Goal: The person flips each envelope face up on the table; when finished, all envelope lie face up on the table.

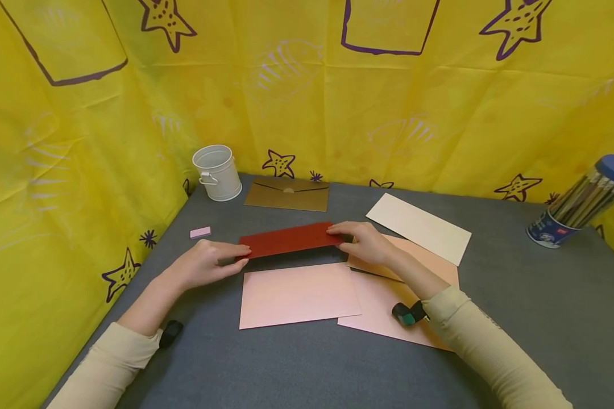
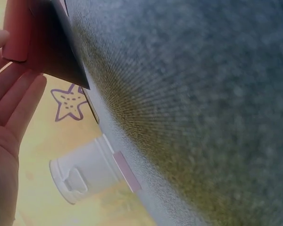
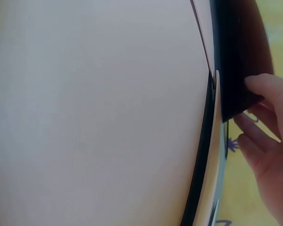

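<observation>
A red envelope (image 1: 289, 240) is held raised and tilted over the dark table, its long side running left to right. At its left end my left hand (image 1: 211, 264) pinches it between thumb and fingers. The right hand (image 1: 364, 241) grips the opposite end the same way. In the left wrist view the envelope (image 2: 42, 40) shows a red strip and a shaded underside beside the left hand (image 2: 12, 103). The right wrist view has the right thumb on the envelope's dark face (image 3: 238, 61). Just in front lies a pink envelope (image 1: 297, 295), overlapping another pink one (image 1: 384, 309).
A peach envelope (image 1: 435, 258) and a cream envelope (image 1: 419, 226) lie to the right. Along the back are a gold envelope (image 1: 286, 196) and a white bucket (image 1: 219, 176), with a pink eraser (image 1: 200, 232) nearer. A pencil tub (image 1: 552, 228) stands far right; yellow cloth (image 1: 307, 102) borders the table.
</observation>
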A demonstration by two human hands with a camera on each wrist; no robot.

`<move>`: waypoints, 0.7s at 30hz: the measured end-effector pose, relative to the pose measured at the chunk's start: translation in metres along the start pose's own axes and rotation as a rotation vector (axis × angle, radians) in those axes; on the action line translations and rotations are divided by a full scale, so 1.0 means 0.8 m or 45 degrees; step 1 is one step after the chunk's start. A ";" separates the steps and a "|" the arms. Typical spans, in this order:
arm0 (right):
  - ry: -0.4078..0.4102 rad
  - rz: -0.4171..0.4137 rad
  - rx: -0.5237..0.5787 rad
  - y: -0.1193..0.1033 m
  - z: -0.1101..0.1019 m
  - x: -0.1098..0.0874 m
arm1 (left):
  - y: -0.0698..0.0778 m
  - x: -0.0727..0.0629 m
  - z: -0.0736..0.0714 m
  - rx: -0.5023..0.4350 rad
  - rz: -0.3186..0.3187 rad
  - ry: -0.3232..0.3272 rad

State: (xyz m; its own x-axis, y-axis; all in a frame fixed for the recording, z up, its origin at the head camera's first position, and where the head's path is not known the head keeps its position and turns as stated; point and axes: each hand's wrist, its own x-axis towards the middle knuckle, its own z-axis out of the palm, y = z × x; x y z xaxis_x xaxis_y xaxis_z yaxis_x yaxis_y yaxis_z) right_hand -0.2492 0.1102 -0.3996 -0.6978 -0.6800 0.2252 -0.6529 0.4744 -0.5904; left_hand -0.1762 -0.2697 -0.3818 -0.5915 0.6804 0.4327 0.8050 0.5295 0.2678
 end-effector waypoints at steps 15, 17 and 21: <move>0.188 0.064 0.178 -0.006 -0.002 0.000 | 0.002 0.008 -0.008 -0.098 -0.247 0.213; 0.204 0.079 0.177 -0.008 -0.002 0.000 | 0.003 0.010 -0.008 -0.130 -0.313 0.240; 0.246 0.122 0.178 -0.010 -0.003 0.000 | 0.003 0.016 -0.007 -0.219 -0.428 0.315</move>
State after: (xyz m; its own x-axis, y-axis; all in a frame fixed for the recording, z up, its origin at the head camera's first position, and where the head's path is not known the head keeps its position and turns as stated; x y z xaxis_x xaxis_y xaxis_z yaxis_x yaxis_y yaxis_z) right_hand -0.2444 0.1079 -0.3927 -0.8066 -0.5099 0.2991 -0.5435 0.4407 -0.7144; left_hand -0.1815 -0.2626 -0.3705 -0.8094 0.3324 0.4841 0.5784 0.5941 0.5591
